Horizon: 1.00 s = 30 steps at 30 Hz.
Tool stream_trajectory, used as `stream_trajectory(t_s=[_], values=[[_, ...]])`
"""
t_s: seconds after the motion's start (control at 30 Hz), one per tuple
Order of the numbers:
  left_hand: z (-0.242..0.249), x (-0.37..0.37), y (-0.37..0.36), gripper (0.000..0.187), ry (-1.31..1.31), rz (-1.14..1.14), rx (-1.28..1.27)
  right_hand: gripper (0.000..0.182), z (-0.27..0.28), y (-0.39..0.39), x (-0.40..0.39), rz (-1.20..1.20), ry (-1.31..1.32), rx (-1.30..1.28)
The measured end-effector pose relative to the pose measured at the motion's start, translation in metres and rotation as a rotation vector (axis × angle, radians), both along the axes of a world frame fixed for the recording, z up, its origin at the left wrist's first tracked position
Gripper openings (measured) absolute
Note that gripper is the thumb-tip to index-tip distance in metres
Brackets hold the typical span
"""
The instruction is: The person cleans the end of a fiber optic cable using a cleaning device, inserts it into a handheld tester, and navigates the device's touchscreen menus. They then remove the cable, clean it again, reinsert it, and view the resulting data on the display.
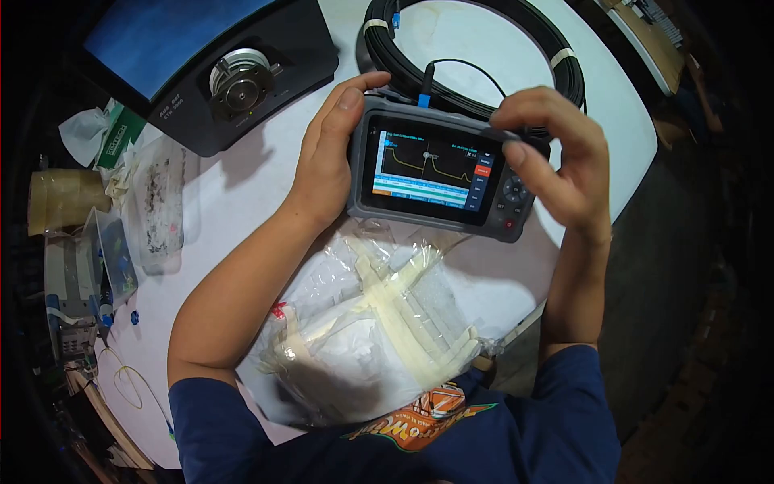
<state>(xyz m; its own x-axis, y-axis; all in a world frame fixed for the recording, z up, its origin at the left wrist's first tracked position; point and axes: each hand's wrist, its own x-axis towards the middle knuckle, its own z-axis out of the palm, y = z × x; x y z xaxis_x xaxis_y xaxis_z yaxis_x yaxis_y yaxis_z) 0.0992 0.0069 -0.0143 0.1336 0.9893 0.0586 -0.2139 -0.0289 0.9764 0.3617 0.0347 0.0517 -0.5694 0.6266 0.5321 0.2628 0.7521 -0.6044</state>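
A handheld OTDR in a dark grey rugged case is tilted up, its lit screen showing a yellow trace above a table. My left hand grips its left end, with the thumb along the front frame. At the upper right corner is my right hand, fingers bent over the top edge and thumb by the screen's right side, near the round keypad. A blue connector with a black boot plugs into the top edge. From it a thin black lead arcs toward a coil of black fibre cable.
A clear plastic bag with white and cream padding lies between my forearms. The dark machine with a blue screen stands at upper left. Left of my arm are a tape roll, a clear tray and a plastic bin.
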Motion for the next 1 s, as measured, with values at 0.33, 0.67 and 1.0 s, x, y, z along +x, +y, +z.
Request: stream_trajectory(t_s=[0.33, 0.67, 1.0], values=[[-0.001, 0.003, 0.003, 0.063, 0.028, 0.017, 0.047, 0.025, -0.021, -0.014, -0.010, -0.153, 0.081, 0.027], [0.000, 0.011, -0.008, 0.054, 0.080, 0.124, 0.069, 0.026, -0.034, -0.004, -0.009, -0.107, 0.218, -0.051], [0.007, 0.006, -0.016, 0.061, 0.125, 0.076, 0.055, 0.021, -0.032, -0.008, -0.005, -0.103, 0.227, -0.006]])
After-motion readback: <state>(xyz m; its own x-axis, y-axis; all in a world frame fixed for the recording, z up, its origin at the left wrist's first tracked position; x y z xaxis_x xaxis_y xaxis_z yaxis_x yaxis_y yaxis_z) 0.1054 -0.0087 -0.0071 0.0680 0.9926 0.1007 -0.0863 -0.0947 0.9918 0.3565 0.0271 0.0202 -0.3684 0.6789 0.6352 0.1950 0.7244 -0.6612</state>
